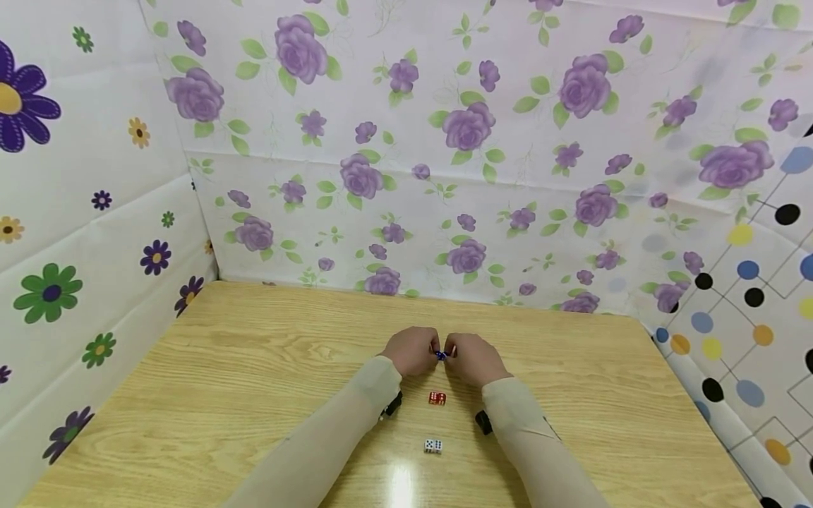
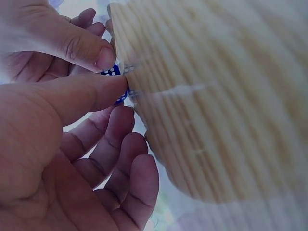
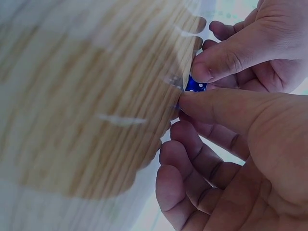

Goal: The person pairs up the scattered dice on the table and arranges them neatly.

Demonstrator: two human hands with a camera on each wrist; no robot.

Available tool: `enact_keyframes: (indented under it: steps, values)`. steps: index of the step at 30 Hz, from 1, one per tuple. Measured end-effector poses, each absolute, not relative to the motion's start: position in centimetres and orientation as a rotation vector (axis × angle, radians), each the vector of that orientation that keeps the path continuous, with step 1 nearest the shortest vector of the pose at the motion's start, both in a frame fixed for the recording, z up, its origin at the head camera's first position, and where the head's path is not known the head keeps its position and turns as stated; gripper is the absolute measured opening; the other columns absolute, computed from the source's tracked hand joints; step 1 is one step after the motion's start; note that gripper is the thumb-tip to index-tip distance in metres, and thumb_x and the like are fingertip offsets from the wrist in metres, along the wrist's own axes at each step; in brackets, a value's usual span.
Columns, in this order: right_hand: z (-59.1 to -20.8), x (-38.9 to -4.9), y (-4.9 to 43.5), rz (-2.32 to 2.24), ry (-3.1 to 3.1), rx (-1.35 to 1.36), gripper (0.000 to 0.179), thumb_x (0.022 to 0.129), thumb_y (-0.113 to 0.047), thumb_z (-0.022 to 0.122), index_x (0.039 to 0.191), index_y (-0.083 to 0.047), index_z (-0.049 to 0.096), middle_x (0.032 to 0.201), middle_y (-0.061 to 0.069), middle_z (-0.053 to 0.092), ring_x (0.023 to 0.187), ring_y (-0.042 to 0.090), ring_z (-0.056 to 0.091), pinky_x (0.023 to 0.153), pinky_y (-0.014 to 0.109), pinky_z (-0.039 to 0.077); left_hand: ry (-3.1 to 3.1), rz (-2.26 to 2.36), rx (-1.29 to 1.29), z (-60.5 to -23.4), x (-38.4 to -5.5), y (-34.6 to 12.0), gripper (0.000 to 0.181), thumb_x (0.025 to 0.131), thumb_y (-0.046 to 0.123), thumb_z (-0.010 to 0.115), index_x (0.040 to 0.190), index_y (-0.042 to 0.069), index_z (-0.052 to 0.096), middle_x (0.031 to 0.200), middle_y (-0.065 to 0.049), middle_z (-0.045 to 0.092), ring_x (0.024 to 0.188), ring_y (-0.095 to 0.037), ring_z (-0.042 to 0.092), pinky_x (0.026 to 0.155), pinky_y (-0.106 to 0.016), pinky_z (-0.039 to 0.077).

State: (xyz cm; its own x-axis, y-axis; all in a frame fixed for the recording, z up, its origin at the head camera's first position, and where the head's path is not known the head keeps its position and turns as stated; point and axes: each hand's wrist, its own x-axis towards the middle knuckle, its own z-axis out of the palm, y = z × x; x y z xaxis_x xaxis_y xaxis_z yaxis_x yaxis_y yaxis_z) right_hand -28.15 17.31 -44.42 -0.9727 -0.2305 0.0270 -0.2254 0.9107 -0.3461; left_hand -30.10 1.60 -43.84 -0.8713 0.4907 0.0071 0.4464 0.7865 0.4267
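Note:
At the far middle of the table, my left hand point(image 1: 411, 351) and right hand point(image 1: 473, 358) meet over small blue dice point(image 1: 441, 355) with white dots. Thumb and index finger of the left hand pinch one blue die point(image 2: 121, 99), mostly hidden behind the thumb in the left wrist view. My right hand pinches another blue die point(image 2: 111, 71) right beside it. In the right wrist view a blue die point(image 3: 197, 84) shows between the two thumbs, low over the wood. The other fingers of both hands are loosely bent.
Nearer than the hands, a pair of red dice point(image 1: 437, 398) sits side by side between the forearms. Closer still is a pair of white dice point(image 1: 433, 446) with dark dots. Flower-patterned cloth point(image 1: 419, 212) stands behind the wooden table point(image 1: 254, 353), with more cloth at both sides.

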Motion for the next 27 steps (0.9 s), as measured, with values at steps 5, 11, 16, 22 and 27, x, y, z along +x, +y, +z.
enact_keyframes:
  steps: [5,11,16,22,27]
  values:
    - [-44.4,-28.2,17.3,-0.559,3.04,-0.341,0.004,0.087,-0.018,0.068,0.09,-0.015,0.068,0.079,-0.002,0.063,0.065,0.013,0.054,0.06,0.033,0.047,2.863,0.63,0.741,-43.9,-30.1,1.6,0.006,0.087,0.019,0.068,0.09,0.014,0.066,0.083,0.005,0.064,0.07,-0.009,0.055,0.065,-0.027,0.048]
    - [-44.4,-28.2,17.3,-0.577,3.012,-0.337,0.005,0.088,-0.019,0.068,0.09,-0.015,0.067,0.076,-0.003,0.061,0.063,0.014,0.053,0.06,0.032,0.045,2.861,0.633,0.748,-43.9,-30.1,1.6,0.008,0.086,0.019,0.069,0.091,0.013,0.067,0.084,0.005,0.064,0.071,-0.009,0.056,0.067,-0.027,0.048]
    - [-44.3,-28.1,17.6,-0.58,2.984,-0.367,0.006,0.087,-0.018,0.069,0.091,-0.014,0.065,0.074,-0.003,0.058,0.063,0.014,0.052,0.06,0.032,0.044,2.86,0.624,0.759,-43.9,-30.0,1.3,0.013,0.085,0.019,0.07,0.096,0.012,0.067,0.089,0.005,0.065,0.077,-0.01,0.059,0.071,-0.028,0.049]
    - [-44.0,-27.6,18.2,-0.561,2.994,-0.352,0.015,0.087,-0.02,0.068,0.099,-0.013,0.064,0.084,-0.002,0.061,0.072,0.014,0.054,0.067,0.034,0.047,2.857,0.681,0.766,-44.0,-29.7,0.6,0.015,0.088,0.018,0.065,0.103,0.013,0.065,0.095,0.004,0.065,0.08,-0.01,0.059,0.072,-0.029,0.049]
    - [-43.7,-26.8,19.0,-0.569,3.019,-0.321,0.019,0.088,-0.024,0.067,0.104,-0.013,0.063,0.085,-0.002,0.059,0.074,0.014,0.054,0.068,0.035,0.046,2.844,0.788,0.74,-43.7,-29.2,-0.4,0.017,0.088,0.019,0.064,0.104,0.012,0.063,0.086,0.005,0.06,0.071,-0.01,0.055,0.066,-0.029,0.047]
